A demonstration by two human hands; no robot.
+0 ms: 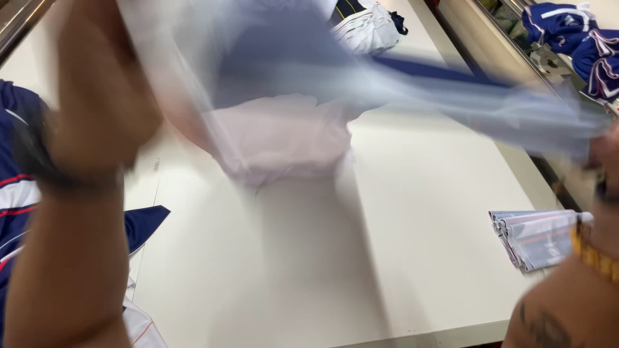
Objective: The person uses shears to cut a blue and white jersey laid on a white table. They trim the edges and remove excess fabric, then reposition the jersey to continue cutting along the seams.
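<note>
White surface (pixel 419 212), left hand (pixel 103 96) and right hand (pixel 606 154) gripping a blurred clear plastic bag (pixel 387 84) stretched between them, pale garment (pixel 284 138) beneath, stack of folded bags (pixel 535 238) near right.

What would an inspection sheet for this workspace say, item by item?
Surface: white table, mostly bare.
Job's things: clear plastic bag, blurred, stretched between both hands above the table.
Clutter: stack of flat plastic bags at right; navy garments at left edge; folded garment at far end.
Grippers: left hand and right hand raised, gripping the bag; motion-blurred.
Cables: nothing seen.
Surroundings: blue clothing pile beyond the table, top right.
</note>
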